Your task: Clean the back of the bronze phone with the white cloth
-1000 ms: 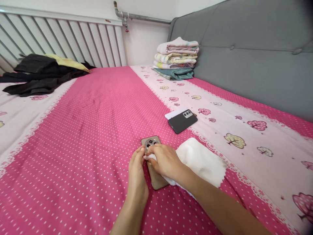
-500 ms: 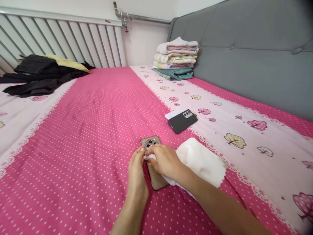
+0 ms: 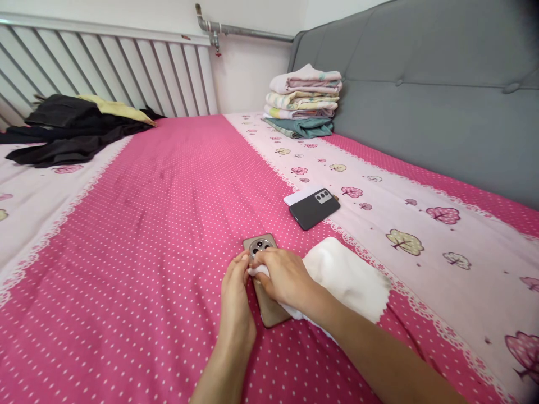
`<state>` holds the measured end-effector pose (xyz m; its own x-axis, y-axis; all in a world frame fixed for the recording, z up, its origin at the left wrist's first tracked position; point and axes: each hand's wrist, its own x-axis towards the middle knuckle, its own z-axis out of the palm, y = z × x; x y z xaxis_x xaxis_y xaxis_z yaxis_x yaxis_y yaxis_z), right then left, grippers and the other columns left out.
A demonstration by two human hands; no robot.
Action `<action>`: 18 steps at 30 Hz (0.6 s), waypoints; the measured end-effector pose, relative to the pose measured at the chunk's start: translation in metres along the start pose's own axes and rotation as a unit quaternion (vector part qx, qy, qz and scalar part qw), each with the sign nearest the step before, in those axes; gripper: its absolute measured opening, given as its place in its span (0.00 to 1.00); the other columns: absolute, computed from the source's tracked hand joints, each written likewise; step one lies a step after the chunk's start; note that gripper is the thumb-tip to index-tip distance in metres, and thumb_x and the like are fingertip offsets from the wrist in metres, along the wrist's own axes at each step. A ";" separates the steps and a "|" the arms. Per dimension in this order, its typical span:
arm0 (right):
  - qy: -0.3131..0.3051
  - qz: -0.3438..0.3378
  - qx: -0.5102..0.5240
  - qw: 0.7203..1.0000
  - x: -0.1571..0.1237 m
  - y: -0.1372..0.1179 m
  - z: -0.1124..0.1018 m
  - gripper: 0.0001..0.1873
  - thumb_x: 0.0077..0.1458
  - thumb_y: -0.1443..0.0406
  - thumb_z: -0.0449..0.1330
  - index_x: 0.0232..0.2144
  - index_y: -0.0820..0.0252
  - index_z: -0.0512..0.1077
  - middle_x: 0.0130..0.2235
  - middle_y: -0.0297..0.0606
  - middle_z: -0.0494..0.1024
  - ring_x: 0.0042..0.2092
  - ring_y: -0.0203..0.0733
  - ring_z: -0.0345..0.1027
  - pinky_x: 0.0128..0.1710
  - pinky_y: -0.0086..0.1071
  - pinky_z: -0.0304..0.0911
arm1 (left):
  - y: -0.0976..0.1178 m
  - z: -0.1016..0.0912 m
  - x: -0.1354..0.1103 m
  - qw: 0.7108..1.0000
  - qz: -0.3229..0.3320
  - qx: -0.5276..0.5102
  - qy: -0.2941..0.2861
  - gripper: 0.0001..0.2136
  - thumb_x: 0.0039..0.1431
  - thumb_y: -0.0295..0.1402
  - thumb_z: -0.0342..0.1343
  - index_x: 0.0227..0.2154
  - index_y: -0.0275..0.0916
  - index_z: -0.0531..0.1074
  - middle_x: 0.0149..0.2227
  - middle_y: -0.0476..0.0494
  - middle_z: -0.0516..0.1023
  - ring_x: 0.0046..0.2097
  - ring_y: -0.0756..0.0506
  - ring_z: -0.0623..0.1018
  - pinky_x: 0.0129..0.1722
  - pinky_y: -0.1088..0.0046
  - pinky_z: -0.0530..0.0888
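Note:
A gold-brown smartphone (image 3: 272,310) lies back up on the bedspread, its round camera ring (image 3: 257,244) at the far end. Along its left edge my left hand (image 3: 236,286) is closed, fingertips together by the camera ring and steadying the phone. My right hand (image 3: 286,276) reaches over the phone from the right, pinching a corner of a white cloth (image 3: 347,278) against the lower side of the camera ring. The rest of that cloth spreads over the bed to the right, partly under my right wrist. My fingers hide the middle of the phone.
Beyond my hands, a black phone or phone case (image 3: 314,210) rests on a white flat item (image 3: 297,196). Folded cloths (image 3: 304,101) are stacked by the grey headboard (image 3: 421,101). Dark clothes (image 3: 71,129) lie at the far left near the radiator (image 3: 126,73).

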<state>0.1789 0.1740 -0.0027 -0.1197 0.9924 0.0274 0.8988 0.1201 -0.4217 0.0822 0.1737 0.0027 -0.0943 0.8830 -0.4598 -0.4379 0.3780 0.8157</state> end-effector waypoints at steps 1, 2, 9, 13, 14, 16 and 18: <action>0.001 0.000 0.000 1.000 0.000 0.000 0.000 0.09 0.52 0.64 0.54 0.37 0.55 0.70 0.39 0.36 0.74 0.40 0.42 0.67 0.37 0.31 0.57 | 0.000 0.000 0.000 1.000 0.000 0.001 0.001 0.08 0.54 0.30 0.51 0.36 0.38 0.72 0.40 0.46 0.75 0.43 0.50 0.74 0.39 0.80 0.70; 0.002 0.000 0.001 1.000 0.000 0.000 0.000 0.09 0.53 0.64 0.54 0.37 0.55 0.70 0.39 0.36 0.74 0.40 0.42 0.67 0.37 0.32 0.57 | 0.000 0.000 0.000 1.000 0.000 0.001 0.001 0.08 0.54 0.30 0.51 0.36 0.37 0.72 0.40 0.46 0.75 0.42 0.50 0.74 0.39 0.80 0.70; -0.002 0.002 -0.002 1.000 0.001 0.000 -0.001 0.09 0.52 0.64 0.54 0.37 0.55 0.70 0.39 0.36 0.74 0.40 0.41 0.67 0.37 0.31 0.57 | 0.000 0.000 0.000 1.000 -0.001 0.004 -0.001 0.09 0.55 0.30 0.51 0.38 0.36 0.71 0.43 0.45 0.75 0.43 0.51 0.73 0.39 0.81 0.70; 0.004 0.000 -0.005 1.000 0.001 0.001 0.001 0.09 0.52 0.63 0.53 0.37 0.55 0.70 0.39 0.36 0.74 0.40 0.42 0.68 0.35 0.32 0.57 | -0.001 -0.001 0.001 1.000 -0.001 0.006 -0.001 0.09 0.55 0.30 0.51 0.38 0.36 0.71 0.41 0.45 0.75 0.42 0.51 0.73 0.39 0.81 0.70; 0.007 -0.001 -0.005 1.000 0.001 0.001 0.002 0.09 0.52 0.63 0.53 0.36 0.55 0.70 0.38 0.36 0.74 0.39 0.42 0.68 0.35 0.32 0.57 | -0.001 -0.001 0.001 1.000 -0.001 0.005 -0.002 0.09 0.55 0.30 0.51 0.38 0.36 0.71 0.41 0.45 0.75 0.42 0.51 0.73 0.39 0.81 0.70; 0.014 -0.004 -0.005 1.000 0.001 0.002 0.003 0.09 0.52 0.63 0.53 0.36 0.54 0.70 0.38 0.35 0.74 0.39 0.42 0.68 0.35 0.32 0.57 | -0.001 -0.001 0.001 1.000 0.000 0.005 -0.005 0.09 0.55 0.30 0.51 0.37 0.36 0.71 0.40 0.45 0.75 0.41 0.51 0.73 0.38 0.81 0.70; 0.016 -0.006 -0.005 1.000 0.001 0.003 0.003 0.09 0.52 0.63 0.54 0.36 0.54 0.70 0.39 0.35 0.74 0.39 0.42 0.68 0.35 0.32 0.57 | -0.001 -0.001 0.001 1.000 0.000 0.003 -0.004 0.08 0.55 0.30 0.51 0.37 0.36 0.71 0.40 0.46 0.75 0.42 0.51 0.73 0.39 0.80 0.70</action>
<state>0.1797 0.1754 -0.0066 -0.1160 0.9913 0.0618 0.9019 0.1311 -0.4115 0.0820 0.1740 0.0014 -0.0871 0.8852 -0.4570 -0.4317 0.3799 0.8181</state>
